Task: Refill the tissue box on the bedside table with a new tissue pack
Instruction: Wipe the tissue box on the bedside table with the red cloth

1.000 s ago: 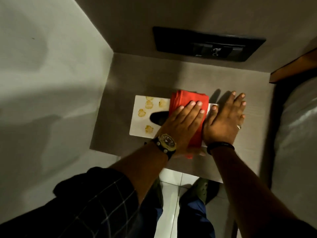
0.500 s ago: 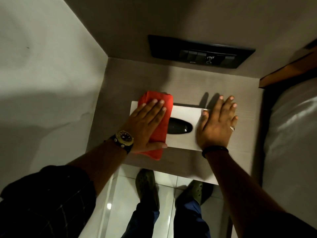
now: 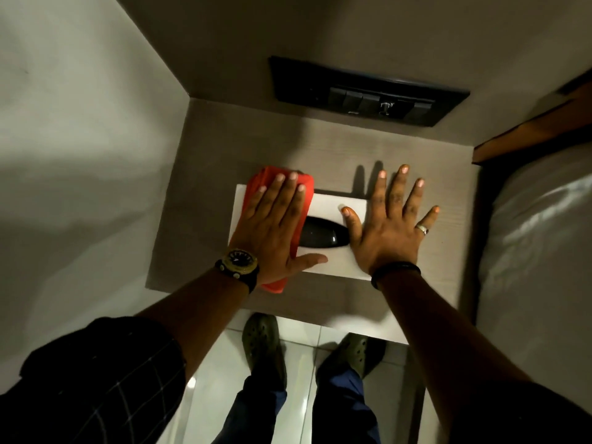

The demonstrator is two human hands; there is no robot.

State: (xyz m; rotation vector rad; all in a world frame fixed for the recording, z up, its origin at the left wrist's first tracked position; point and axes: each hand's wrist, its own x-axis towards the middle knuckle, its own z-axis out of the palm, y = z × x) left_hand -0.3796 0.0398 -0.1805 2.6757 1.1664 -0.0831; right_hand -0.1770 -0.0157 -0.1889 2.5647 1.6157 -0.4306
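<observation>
Red cloth (image 3: 278,184) under flat left hand (image 3: 278,224); right hand (image 3: 389,224) splayed on tissue box (image 3: 330,203).

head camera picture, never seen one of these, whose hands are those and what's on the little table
The picture comes from a wide-angle camera worn on a person's head, looking down, so the arms and shoes belong to the wearer. No machine is involved. On the grey bedside table lies a white tissue box with a dark oval opening on top. The left hand, with a wristwatch, presses a folded red cloth flat onto the box's left part. The right hand, wearing a ring, rests spread open at the box's right end and holds nothing. A black switch panel sits on the wall behind.
</observation>
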